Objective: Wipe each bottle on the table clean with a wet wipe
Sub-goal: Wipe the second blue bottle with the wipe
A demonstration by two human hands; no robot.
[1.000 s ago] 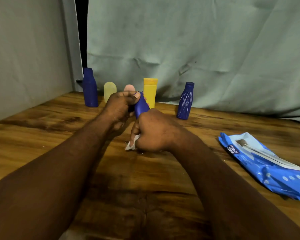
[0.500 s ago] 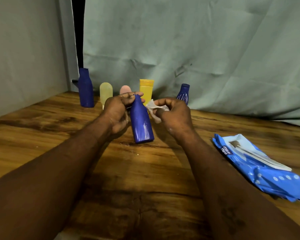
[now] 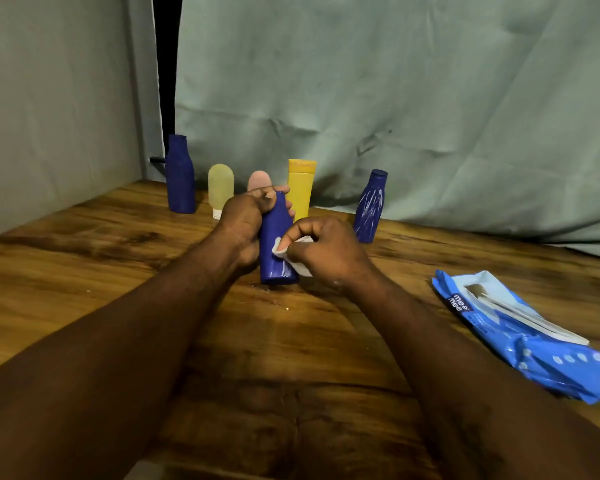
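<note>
A dark blue bottle (image 3: 277, 247) stands upright on the wooden table (image 3: 84, 258) in the middle. My left hand (image 3: 245, 220) grips its neck and upper body. My right hand (image 3: 326, 252) pinches a white wet wipe (image 3: 293, 254) and presses it against the bottle's right side. Behind, in a row, stand a tall dark blue bottle (image 3: 180, 174), a pale yellow bottle (image 3: 220, 190), a pink bottle (image 3: 259, 181) partly hidden by my left hand, a yellow tube (image 3: 301, 188) and a small ribbed blue bottle (image 3: 369, 207).
A blue pack of wet wipes (image 3: 527, 336) lies on the table at the right, its flap open. Grey-green cloth (image 3: 395, 98) hangs right behind the row of bottles, and a grey wall closes the left side.
My right hand rose off the bottle with the wipe, then came back down against the bottle's right side. The bottle stays upright in my left hand.
</note>
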